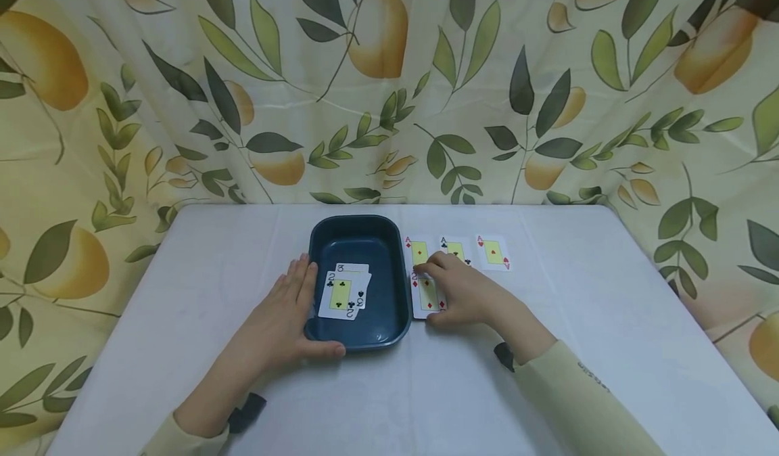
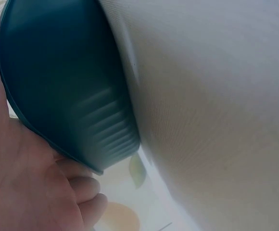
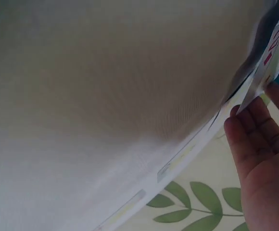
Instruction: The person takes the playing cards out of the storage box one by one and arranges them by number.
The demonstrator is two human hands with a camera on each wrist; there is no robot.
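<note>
We see the two of diamonds (image 1: 428,296) lying face up on the white table (image 1: 608,321), just right of the dark teal tray (image 1: 398,321) and touching or nearly touching its wall. The right hand (image 1: 464,292) rests over this card, fingers curled onto its right side and thumb at its near edge; in the right wrist view the fingertips (image 3: 247,126) pinch the card's edge (image 3: 269,72), which looks lifted slightly off the cloth. So this hand is clamped on the card.

Beyond it, a row of three aces lies face up: the ace of diamonds (image 1: 417,249) directly behind the two, partly under the fingers, then a black ace (image 1: 456,247), then a red ace (image 1: 494,252) farthest right.

The left hand (image 1: 286,321) holds the tray's left wall, fingers straight along the rim (image 2: 43,139) and thumb hooked round the near corner.

Inside the tray lie two overlapping cards: a two of clubs (image 1: 339,295) on top, and a three (image 1: 356,273) beneath it, shifted back and right.
</note>
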